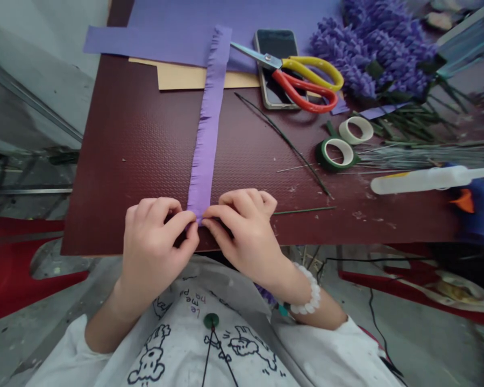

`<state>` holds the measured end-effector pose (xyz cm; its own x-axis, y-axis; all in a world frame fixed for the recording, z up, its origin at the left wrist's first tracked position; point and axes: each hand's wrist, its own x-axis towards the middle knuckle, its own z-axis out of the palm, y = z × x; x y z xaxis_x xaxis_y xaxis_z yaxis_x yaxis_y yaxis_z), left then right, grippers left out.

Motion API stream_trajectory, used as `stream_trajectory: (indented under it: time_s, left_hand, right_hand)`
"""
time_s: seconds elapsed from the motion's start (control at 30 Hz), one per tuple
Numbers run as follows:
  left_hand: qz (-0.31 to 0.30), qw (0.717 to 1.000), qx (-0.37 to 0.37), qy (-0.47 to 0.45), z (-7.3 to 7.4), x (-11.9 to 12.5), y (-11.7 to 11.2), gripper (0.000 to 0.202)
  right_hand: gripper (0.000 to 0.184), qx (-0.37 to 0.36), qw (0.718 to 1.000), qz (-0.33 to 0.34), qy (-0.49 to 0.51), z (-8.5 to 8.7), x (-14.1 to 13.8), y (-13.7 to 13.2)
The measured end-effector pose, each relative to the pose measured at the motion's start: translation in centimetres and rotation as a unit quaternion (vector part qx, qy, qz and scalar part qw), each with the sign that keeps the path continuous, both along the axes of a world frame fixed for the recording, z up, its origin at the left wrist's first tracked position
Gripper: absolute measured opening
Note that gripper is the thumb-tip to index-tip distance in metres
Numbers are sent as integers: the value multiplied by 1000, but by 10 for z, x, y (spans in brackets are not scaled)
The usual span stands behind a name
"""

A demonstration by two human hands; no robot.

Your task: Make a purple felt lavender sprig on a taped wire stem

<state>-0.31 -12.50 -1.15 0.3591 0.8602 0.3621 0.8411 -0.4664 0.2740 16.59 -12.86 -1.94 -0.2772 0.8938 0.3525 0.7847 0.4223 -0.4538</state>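
A long purple paper strip (210, 140), fringed with small cuts along its left edge, lies lengthwise away from me on the dark red table. My left hand (157, 242) pinches the left corner of its near end between thumb and forefinger. On the opposite corner, my right hand (246, 231) pinches the same end, fingertips almost meeting the left ones. The strip's far end rests over larger purple paper (165, 40). Just right of that end lie scissors (290, 75) with one yellow and one red handle, on top of a phone (272, 88).
Green tape (325, 158) and white tape (357, 130) sit at the right, near a dark green stem (282, 134) and thin wires (419, 157). Purple flower bunches (371, 54) fill the back right. A glue gun (478, 207) and a white bottle (423, 179) lie near the right edge.
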Motion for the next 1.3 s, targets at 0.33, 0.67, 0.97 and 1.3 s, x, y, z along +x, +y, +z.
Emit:
stream_trajectory:
  time_s: [0.33, 0.67, 0.97, 1.3]
  left_hand:
    - [-1, 999, -49, 7, 6, 1, 5, 8]
    - [-28, 1000, 5, -5, 1, 1, 5, 8]
    - [24, 999, -39, -9, 5, 9, 10, 12]
    - [2, 998, -69, -1, 5, 5, 15, 13]
  right_hand:
    - [12, 86, 993, 35, -69, -5, 2, -2]
    - [16, -57, 993, 7, -99, 11, -8, 10]
    - [9, 136, 990, 5, -43, -8, 2, -4]
    - [19, 38, 996, 32, -67, -3, -2, 10]
